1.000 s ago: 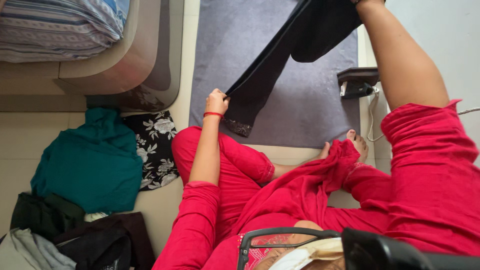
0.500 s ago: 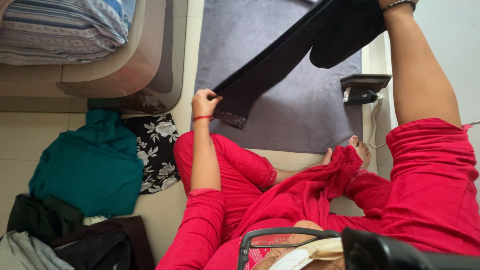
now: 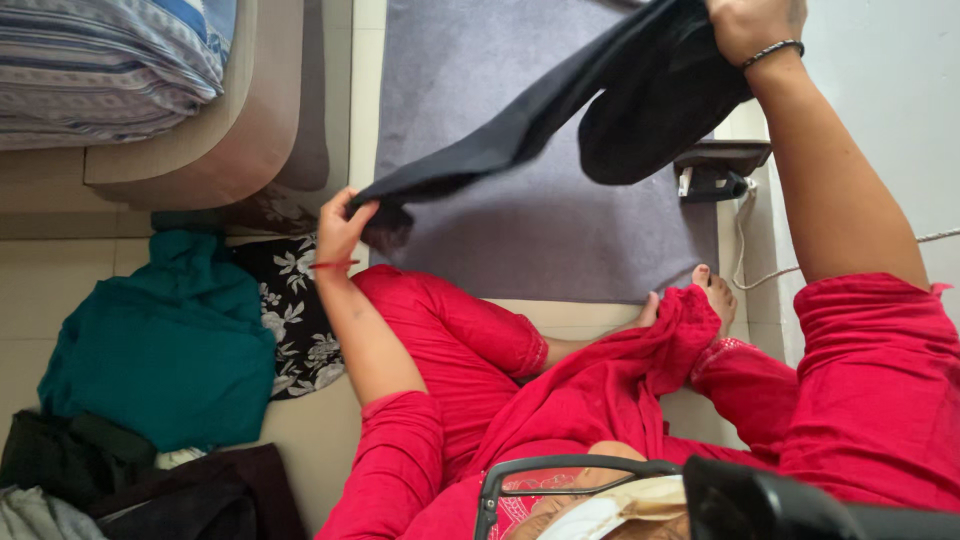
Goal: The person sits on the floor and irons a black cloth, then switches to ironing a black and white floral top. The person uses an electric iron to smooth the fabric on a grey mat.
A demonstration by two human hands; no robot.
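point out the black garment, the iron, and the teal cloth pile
black garment (image 3: pixel 520 130): head view, on the stretched middle of the fabric.
iron (image 3: pixel 718 170): head view, on its dark body at the grey mat's right edge.
teal cloth pile (image 3: pixel 160 345): head view, on the middle of the heap.

A black garment (image 3: pixel 560 110) hangs stretched between my two hands above the grey mat (image 3: pixel 560 240) on the floor. My left hand (image 3: pixel 343 225) pinches its narrow lower end near my knee; my right hand (image 3: pixel 750 25) grips the bunched, drooping upper part held high.
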